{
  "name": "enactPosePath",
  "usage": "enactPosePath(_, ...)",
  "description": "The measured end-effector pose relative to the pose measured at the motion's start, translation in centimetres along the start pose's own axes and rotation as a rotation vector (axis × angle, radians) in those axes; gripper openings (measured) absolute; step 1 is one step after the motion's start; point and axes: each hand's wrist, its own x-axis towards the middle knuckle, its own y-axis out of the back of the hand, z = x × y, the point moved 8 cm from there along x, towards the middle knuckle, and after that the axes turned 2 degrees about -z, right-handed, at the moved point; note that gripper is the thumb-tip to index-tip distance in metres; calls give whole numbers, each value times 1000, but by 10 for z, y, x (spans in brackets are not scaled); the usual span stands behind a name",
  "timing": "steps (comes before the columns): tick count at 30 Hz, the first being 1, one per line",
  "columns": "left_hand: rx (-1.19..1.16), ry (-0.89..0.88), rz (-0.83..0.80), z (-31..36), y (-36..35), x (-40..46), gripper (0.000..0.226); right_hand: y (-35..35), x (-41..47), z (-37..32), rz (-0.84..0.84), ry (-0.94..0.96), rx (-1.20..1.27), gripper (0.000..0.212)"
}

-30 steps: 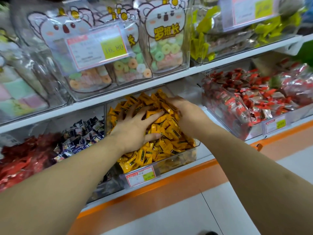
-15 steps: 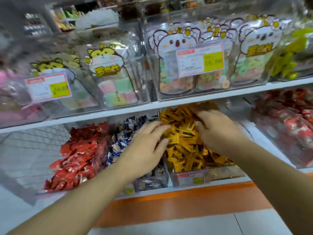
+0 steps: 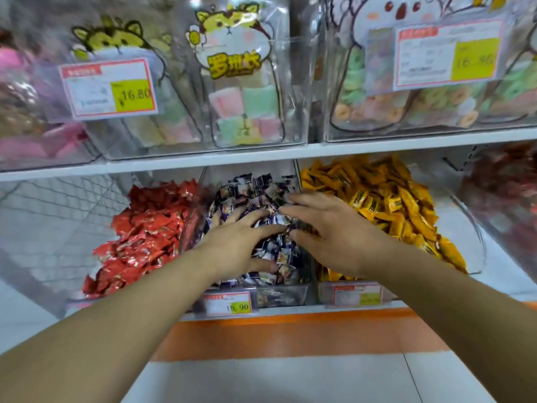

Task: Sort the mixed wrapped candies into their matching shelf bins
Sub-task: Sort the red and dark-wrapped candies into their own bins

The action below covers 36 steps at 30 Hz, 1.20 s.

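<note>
Three clear bins sit side by side on the lower shelf. The left one holds red wrapped candies (image 3: 145,231), the middle one dark blue and white wrapped candies (image 3: 258,190), the right one yellow wrapped candies (image 3: 386,199). My left hand (image 3: 235,242) lies flat on the blue and white heap with its fingers spread. My right hand (image 3: 328,228) rests on the same heap at its right side, fingers stretched leftward and almost meeting the left fingertips. Neither hand visibly grips a candy; their palms hide what lies beneath.
The white upper shelf (image 3: 261,157) carries clear bins of pastel marshmallows (image 3: 241,112) and ring gummies (image 3: 406,106) close above my hands. A price tag (image 3: 228,306) fronts the middle bin. A wire mesh panel (image 3: 58,210) stands at the left, an orange base strip (image 3: 290,335) below.
Both hands have left the yellow candy bin and moved left onto the blue and white candy bin. The view has shifted left and closer to the shelf.
</note>
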Motion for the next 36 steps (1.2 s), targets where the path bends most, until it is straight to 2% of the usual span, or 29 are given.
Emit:
enactPosePath(4, 46, 4, 77, -8, 5, 3, 69, 1, -2, 6, 18, 2, 11, 52)
enactPosePath(10, -59, 36, 153, -12, 11, 4, 57, -4, -1, 12, 3, -32, 67, 51)
enactPosePath(14, -87, 103, 234, -10, 16, -6, 67, -3, 0, 12, -8, -29, 69, 51)
enactPosePath(17, -88, 198, 139, -8, 5, -14, 85, -3, 1, 12, -7, -35, 62, 51)
enactPosePath(20, -147, 243, -12, 0, -11, -14, 91, -2, 1, 10, 4, -39, 67, 49)
enactPosePath(25, -313, 54, -37, 21, -5, -21, 78, -1, -1, 8, 16, -61, 105, 47)
enactPosePath(27, -323, 16, 4, 22, 0, -31, 73, 0, -1, 5, 15, -60, 107, 47)
enactPosePath(31, -167, 64, 191, 10, 13, -47, 64, 2, -2, -3, 38, -76, 65, 48)
enactPosePath(34, -228, 37, 252, 8, 27, -62, 61, 2, -1, -6, 51, -120, 49, 51)
enactPosePath(36, -209, 13, 405, 2, 44, -83, 56, 0, 0, -7, 55, -155, 35, 55)
